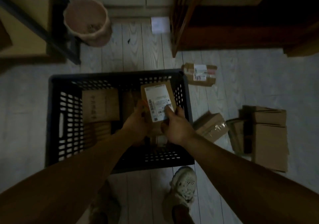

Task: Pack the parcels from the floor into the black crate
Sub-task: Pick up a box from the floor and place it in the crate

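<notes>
You hold a flat cardboard parcel [158, 103] w/ white label over the crate [119, 74], right half. Left hand [136, 123] grips its left edge; right hand [176, 127] pinches the lower right, thumb on label. Crate's black lattice plastic. Brown boxes [101, 104] inside are dim, partly behind your arms. More cardboard [210, 127] lies on the plank floor [241, 89] at right. Label print's blurred.
</notes>
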Tool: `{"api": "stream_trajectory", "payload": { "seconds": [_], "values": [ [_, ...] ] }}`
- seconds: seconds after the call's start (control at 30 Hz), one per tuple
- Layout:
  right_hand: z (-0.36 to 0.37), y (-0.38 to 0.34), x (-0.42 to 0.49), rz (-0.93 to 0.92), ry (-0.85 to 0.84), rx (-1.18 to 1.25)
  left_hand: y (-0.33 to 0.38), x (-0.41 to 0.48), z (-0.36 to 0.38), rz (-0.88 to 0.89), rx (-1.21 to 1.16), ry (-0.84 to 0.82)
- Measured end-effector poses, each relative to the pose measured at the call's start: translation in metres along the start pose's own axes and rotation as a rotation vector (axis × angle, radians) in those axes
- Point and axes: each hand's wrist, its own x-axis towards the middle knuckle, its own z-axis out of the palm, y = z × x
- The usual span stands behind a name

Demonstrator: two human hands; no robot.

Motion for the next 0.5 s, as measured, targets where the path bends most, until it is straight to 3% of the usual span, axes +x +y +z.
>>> {"api": "stream_trajectory", "payload": {
  "seconds": [0.27, 0.4, 0.5],
  "values": [
    [0.032, 0.032, 0.083, 0.069, -0.01, -0.158, -0.045, 0.1, 0.025, 0.135, 0.185, 0.071],
    [0.048, 0.039, 0.103, 0.128, 0.004, -0.216, -0.065, 0.124, 0.03, 0.22, 0.471, 0.115],
    [0.054, 0.045, 0.106, 0.14, -0.023, -0.244, -0.063, 0.124, 0.026, 0.229, 0.467, -0.083]
  ]
}}
